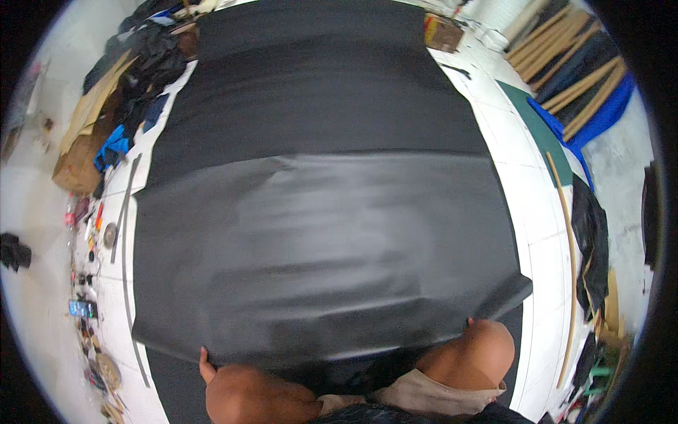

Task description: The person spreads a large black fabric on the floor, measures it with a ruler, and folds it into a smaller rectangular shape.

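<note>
Large black sheet, near edge raised at the hands

From where I stand, the glossy black sheet [332,240] lies over a matte black layer [318,106] on the white floor [544,233], directly before the person's knees. Whether the two are one folded piece, I cannot tell.

The left hand [207,366] is at the near edge, a digit raised; the right hand [471,323] shows only a fingertip beside the knee. Whether either pinches the sheet, I cannot tell.

Ripples and the curled right corner suggest soft, pliable material, fairly heavy overall, probably slick and prone to creasing. The near edge, close to both corners, appears the soundest hold.

Markings: none visible on the sheet. Print on the carton [443,33] and the phone [82,309] display is too small to read.
</note>
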{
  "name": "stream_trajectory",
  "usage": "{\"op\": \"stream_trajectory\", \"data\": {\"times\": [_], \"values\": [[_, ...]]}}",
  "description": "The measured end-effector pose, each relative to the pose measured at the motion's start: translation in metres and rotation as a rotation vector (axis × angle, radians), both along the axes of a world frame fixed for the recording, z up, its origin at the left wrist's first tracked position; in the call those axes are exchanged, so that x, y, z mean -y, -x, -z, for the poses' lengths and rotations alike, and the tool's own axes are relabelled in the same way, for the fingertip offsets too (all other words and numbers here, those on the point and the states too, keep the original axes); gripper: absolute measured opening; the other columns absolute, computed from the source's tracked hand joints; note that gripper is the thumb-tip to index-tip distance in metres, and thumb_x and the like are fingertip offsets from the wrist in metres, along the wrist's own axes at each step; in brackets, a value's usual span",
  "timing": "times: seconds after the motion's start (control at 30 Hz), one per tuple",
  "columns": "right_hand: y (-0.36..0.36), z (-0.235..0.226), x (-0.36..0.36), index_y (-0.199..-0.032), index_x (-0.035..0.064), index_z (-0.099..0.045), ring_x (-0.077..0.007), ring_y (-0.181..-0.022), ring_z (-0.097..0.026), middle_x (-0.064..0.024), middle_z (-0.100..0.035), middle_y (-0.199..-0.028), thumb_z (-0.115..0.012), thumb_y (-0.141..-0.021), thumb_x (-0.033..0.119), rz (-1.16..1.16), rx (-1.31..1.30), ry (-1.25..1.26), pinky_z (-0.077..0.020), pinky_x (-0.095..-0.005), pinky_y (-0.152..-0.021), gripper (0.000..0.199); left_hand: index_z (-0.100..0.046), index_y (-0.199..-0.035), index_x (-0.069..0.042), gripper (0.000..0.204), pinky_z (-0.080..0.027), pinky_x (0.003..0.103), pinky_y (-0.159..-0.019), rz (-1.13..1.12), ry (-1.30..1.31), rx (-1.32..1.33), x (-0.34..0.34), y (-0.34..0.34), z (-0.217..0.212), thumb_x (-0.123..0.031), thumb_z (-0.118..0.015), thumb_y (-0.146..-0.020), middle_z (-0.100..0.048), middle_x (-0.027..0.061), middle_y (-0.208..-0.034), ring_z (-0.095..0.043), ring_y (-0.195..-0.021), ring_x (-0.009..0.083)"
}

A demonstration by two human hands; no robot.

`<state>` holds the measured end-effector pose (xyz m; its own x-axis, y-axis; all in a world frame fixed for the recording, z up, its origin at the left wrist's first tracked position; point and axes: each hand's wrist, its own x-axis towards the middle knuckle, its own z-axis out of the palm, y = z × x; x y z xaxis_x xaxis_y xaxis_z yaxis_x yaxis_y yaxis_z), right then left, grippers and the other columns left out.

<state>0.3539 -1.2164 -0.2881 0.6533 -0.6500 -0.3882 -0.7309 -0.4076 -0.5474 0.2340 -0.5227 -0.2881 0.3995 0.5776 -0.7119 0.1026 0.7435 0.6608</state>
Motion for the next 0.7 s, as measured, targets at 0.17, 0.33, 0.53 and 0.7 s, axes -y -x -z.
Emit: {"op": "stream_trajectory", "data": {"times": [0.17,0.33,0.53,0.7], "values": [[-0.015,-0.004,-0.012,-0.117,-0.0009,-0.051,-0.0339,-0.1,-0.054,-0.0196,-0.056,-0.109,-0.066,-0.085,0.028,-0.073,-0.017,0.056,-0.0454,-0.0417,-0.087,0.045,-0.044,-0.13,0.006,0.06,-0.042,0.05,-0.098,-0.252,-0.141,-0.075,0.019,-0.05,-0.045,-0.034,-0.062,-0.09,-0.048,0.0228,-0.132,-0.047,-0.123,0.0326],[-0.032,-0.01,-0.009,-0.117,-0.0013,-0.051,-0.0346,-0.1,-0.054,-0.0203,-0.056,-0.109,-0.066,-0.085,0.027,-0.124,-0.047,0.128,-0.0448,-0.042,-0.088,0.045,-0.042,-0.129,0.009,0.054,-0.043,0.048,-0.097,-0.424,-0.143,0.025,0.002,-0.058,-0.05,-0.02,-0.065,-0.089,-0.053,0.0214,-0.126,-0.052,-0.114,0.0363],[-0.062,-0.021,-0.007,-0.117,-0.0017,-0.052,-0.0354,-0.101,-0.054,-0.021,-0.056,-0.109,-0.067,-0.084,0.027,-0.235,-0.103,0.22,-0.044,-0.0423,-0.089,0.046,-0.044,-0.125,0.008,0.046,-0.046,0.047,-0.092,-0.312,-0.247,-0.035,-0.012,-0.016,-0.017,-0.016,-0.062,-0.09,-0.056,0.0213,-0.118,-0.057,-0.107,0.0355],[-0.072,-0.041,0.011,-0.117,-0.002,-0.052,-0.0361,-0.102,-0.054,-0.0217,-0.056,-0.109,-0.067,-0.084,0.027,-0.314,-0.145,0.325,-0.0434,-0.0425,-0.09,0.046,-0.048,-0.114,0.004,0.049,-0.049,0.042,-0.078,-0.362,-0.349,-0.555,-0.02,-0.022,-0.019,-0.032,-0.067,-0.086,-0.059,0.0174,-0.102,-0.059,-0.088,0.0281]]}}
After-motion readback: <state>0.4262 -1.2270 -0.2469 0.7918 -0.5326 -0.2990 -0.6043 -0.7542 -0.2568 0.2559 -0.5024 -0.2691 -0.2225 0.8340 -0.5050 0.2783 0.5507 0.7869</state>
